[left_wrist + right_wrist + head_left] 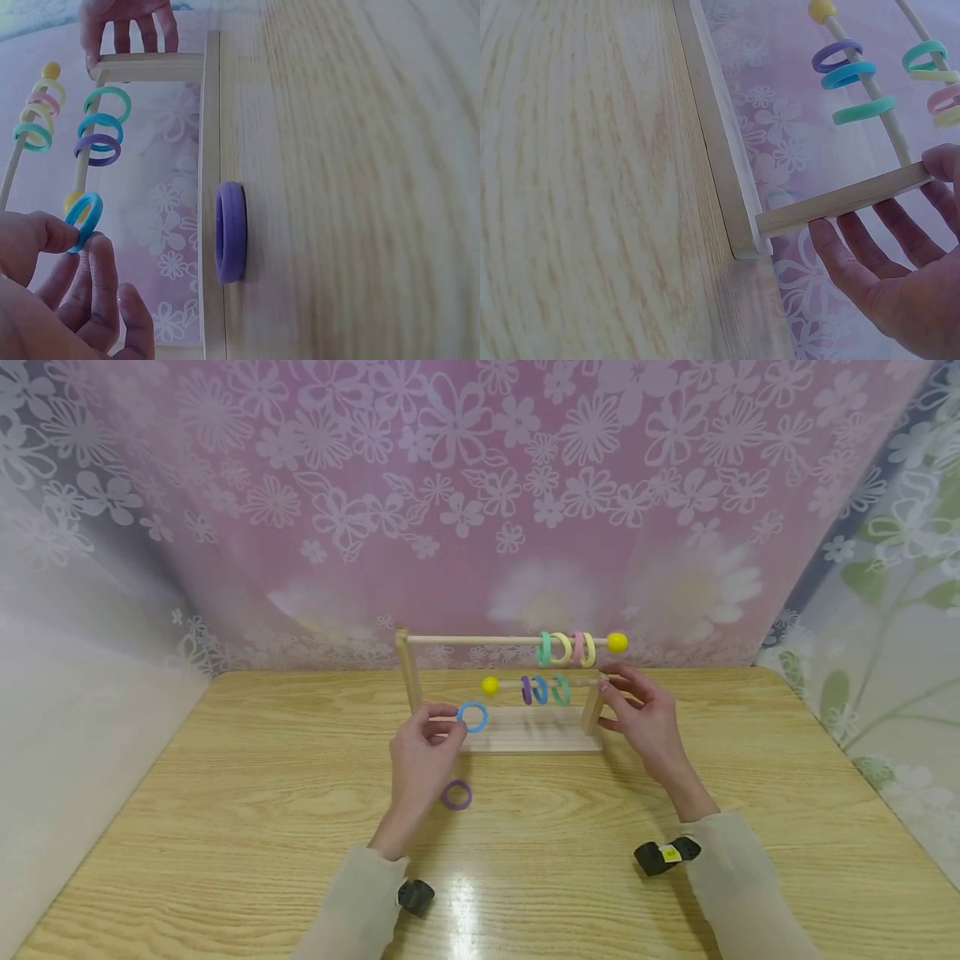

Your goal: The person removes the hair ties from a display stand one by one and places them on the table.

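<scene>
My left hand [422, 758] pinches a blue ring [93, 217] between thumb and fingers, close to the yellow ball [490, 685] on the free end of the lower rod. In the left wrist view the ring overlaps the ball; whether the ball is inside it I cannot tell. My right hand [647, 727] grips the short right post [847, 196] of a wooden rack, thumb at its top and fingers behind. On that lower rod hang a purple ring [97, 156], a blue ring [99, 121] and a green ring [864, 110].
The upper rod [472, 640], carried by the left post [409, 672], bears several green, yellow and pink rings and ends in a yellow ball [617, 643]. A loose purple ring [234, 232] lies on the wooden table [540, 877] in front of the rack base [525, 742]. Flowered cloth hangs behind.
</scene>
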The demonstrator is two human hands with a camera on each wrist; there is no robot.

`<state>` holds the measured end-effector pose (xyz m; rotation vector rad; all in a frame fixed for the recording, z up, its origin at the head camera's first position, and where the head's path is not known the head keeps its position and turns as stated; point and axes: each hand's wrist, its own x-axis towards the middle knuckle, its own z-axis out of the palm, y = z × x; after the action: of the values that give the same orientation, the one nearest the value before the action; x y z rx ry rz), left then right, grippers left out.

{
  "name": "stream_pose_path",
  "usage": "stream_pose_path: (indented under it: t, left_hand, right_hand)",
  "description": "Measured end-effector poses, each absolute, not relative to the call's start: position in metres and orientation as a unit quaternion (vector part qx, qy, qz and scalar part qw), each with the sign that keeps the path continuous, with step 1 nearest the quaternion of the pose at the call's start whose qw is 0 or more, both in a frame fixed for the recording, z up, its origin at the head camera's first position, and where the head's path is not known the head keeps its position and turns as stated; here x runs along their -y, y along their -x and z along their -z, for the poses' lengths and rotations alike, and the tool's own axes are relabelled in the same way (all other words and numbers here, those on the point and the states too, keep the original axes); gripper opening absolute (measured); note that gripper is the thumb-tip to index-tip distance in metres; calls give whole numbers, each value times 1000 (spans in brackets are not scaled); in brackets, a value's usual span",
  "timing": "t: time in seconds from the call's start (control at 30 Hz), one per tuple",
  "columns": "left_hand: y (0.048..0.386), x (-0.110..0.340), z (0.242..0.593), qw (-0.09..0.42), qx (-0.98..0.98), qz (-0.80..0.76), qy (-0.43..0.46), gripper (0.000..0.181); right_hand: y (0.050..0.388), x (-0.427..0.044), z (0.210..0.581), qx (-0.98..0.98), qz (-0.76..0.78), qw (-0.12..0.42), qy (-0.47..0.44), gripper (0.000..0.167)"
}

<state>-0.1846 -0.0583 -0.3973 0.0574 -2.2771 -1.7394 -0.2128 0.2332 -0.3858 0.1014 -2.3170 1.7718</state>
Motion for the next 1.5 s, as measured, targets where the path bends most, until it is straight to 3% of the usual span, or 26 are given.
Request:
stream_pose_path:
  t: [1.5]
  left_hand:
    - [178, 74, 402, -31, 874, 480, 67, 20]
  right_hand:
    - [212, -233, 387, 790, -601, 115, -43, 48]
